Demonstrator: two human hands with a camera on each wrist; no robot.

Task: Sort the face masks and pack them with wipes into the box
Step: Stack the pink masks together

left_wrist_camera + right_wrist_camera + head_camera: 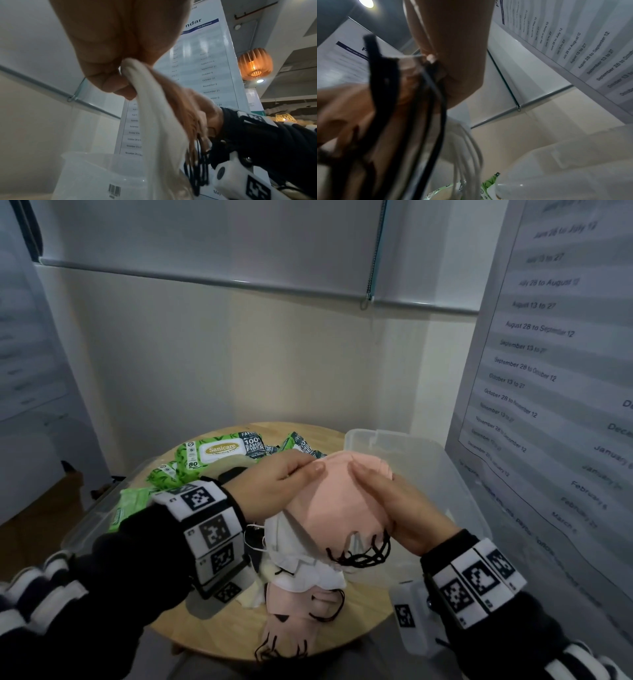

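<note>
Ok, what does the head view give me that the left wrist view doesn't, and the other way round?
Only the head view shows the round wooden table, the green wipes packs, and the pink and white masks still lying on the table.

Only the left wrist view shows the barcode label on the box wall and the lit orange lamp.

Both show the left hand and right hand holding the pink mask stack with black ear loops, the clear plastic box and the wall calendar.
</note>
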